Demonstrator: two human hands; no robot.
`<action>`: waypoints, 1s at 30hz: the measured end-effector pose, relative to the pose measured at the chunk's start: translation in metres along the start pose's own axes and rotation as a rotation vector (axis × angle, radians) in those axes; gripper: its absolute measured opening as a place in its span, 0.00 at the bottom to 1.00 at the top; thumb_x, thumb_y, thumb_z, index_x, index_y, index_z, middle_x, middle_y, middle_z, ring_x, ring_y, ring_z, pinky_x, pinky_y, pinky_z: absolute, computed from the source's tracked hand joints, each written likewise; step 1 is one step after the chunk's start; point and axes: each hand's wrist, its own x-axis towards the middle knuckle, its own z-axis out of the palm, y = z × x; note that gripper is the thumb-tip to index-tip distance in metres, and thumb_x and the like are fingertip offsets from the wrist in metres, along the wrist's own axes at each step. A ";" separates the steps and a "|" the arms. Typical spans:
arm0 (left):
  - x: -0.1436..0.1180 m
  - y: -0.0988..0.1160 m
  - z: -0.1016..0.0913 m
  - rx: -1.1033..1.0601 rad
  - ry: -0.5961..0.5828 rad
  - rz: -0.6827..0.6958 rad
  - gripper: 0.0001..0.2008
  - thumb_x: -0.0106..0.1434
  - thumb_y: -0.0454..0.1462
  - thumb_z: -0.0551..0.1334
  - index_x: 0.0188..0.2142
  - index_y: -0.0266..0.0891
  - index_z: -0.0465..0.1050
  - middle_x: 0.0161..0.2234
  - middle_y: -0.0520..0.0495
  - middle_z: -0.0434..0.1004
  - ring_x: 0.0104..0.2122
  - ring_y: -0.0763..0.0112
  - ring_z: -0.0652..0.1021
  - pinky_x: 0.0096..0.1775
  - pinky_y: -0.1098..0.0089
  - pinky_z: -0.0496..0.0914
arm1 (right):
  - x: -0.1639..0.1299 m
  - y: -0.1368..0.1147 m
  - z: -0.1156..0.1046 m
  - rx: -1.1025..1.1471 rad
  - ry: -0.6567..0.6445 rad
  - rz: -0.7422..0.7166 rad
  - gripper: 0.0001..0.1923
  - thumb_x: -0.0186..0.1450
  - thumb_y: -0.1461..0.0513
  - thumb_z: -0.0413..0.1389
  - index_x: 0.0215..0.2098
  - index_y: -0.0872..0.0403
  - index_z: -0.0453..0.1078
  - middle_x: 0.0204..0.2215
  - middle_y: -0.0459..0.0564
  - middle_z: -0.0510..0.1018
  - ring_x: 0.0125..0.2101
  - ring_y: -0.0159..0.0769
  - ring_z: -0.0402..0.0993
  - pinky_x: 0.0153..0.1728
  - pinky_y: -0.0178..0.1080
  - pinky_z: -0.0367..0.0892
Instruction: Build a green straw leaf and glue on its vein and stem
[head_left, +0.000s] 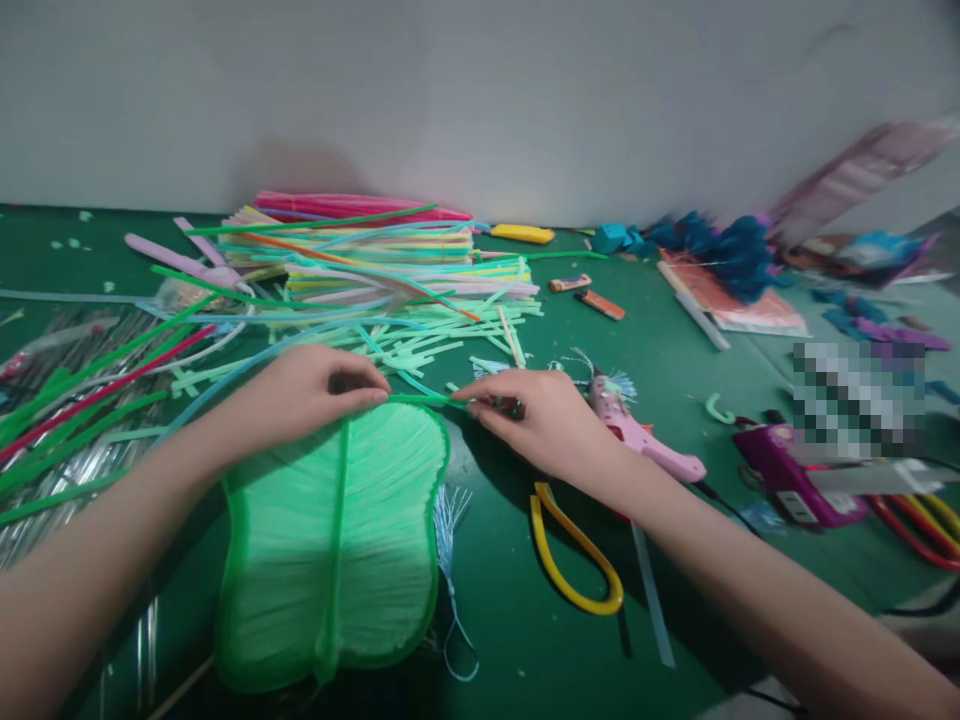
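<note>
My left hand [311, 395] and my right hand [540, 415] pinch a short green pipe cleaner [421, 400], stretched level between their fingertips. Just below it lies a green leaf- or fan-shaped piece [390, 520] with a fuzzy green rim and a raised rib down its middle. The pipe cleaner runs along the top edge of this piece; whether the two touch, I cannot tell. A light blue tassel [450, 520] lies against the right side of the piece. Beyond my right hand rests a pink glue gun [664, 450], partly behind the forearm.
Bundles of coloured pipe cleaners [360, 245] lie along the wall. Yellow-handled scissors [589, 590] sit under my right forearm. Two lighters [602, 305], a yellow cutter [523, 234], blue fuzzy material [724, 255] and a purple box [799, 480] are farther right. Clear sticks [75, 370] spread at left.
</note>
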 end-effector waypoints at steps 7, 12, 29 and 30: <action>0.000 0.005 0.001 0.006 -0.008 -0.018 0.17 0.61 0.51 0.61 0.35 0.43 0.80 0.31 0.49 0.82 0.30 0.65 0.77 0.34 0.67 0.68 | 0.000 0.001 0.006 -0.090 0.009 -0.024 0.14 0.68 0.67 0.55 0.46 0.51 0.80 0.40 0.49 0.85 0.40 0.39 0.80 0.42 0.40 0.70; -0.002 0.007 0.002 -0.002 0.005 -0.014 0.15 0.61 0.50 0.61 0.38 0.44 0.80 0.33 0.50 0.82 0.31 0.66 0.77 0.34 0.68 0.68 | -0.003 -0.004 0.010 -0.136 0.007 -0.022 0.14 0.68 0.67 0.54 0.48 0.53 0.80 0.38 0.52 0.83 0.38 0.39 0.79 0.40 0.41 0.69; -0.003 0.003 0.006 0.026 0.047 0.029 0.14 0.62 0.48 0.61 0.36 0.44 0.81 0.33 0.51 0.83 0.30 0.66 0.79 0.33 0.69 0.69 | -0.011 -0.016 0.019 -0.145 0.024 -0.009 0.16 0.68 0.68 0.53 0.47 0.55 0.80 0.32 0.51 0.78 0.32 0.36 0.75 0.36 0.38 0.66; -0.004 0.004 0.007 0.038 0.055 0.039 0.14 0.63 0.48 0.60 0.36 0.44 0.81 0.33 0.51 0.84 0.31 0.66 0.79 0.33 0.68 0.69 | -0.011 -0.017 0.019 -0.148 0.024 -0.004 0.16 0.68 0.68 0.53 0.47 0.55 0.80 0.32 0.51 0.78 0.32 0.36 0.75 0.36 0.38 0.66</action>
